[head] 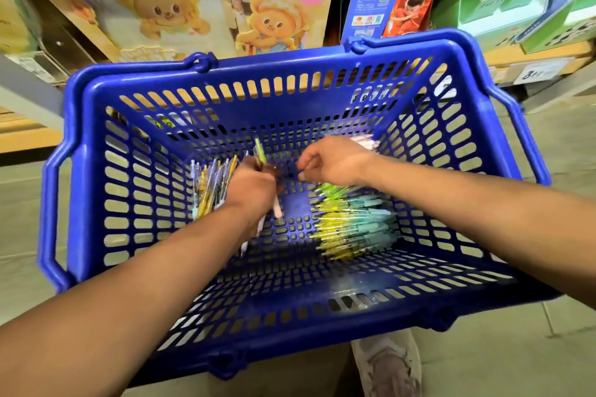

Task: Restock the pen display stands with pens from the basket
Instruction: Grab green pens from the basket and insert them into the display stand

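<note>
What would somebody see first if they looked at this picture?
The big blue basket fills the middle. Inside it, the left hand grips a few pens, and the right hand reaches beside a bright pile of yellow and teal pens on its floor. Cartoon bear boxes stand behind it, at the upper left.

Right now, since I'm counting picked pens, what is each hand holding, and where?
The left hand grips a few pens around their middles, ends sticking out both ways. The right hand shows no pen.
</note>
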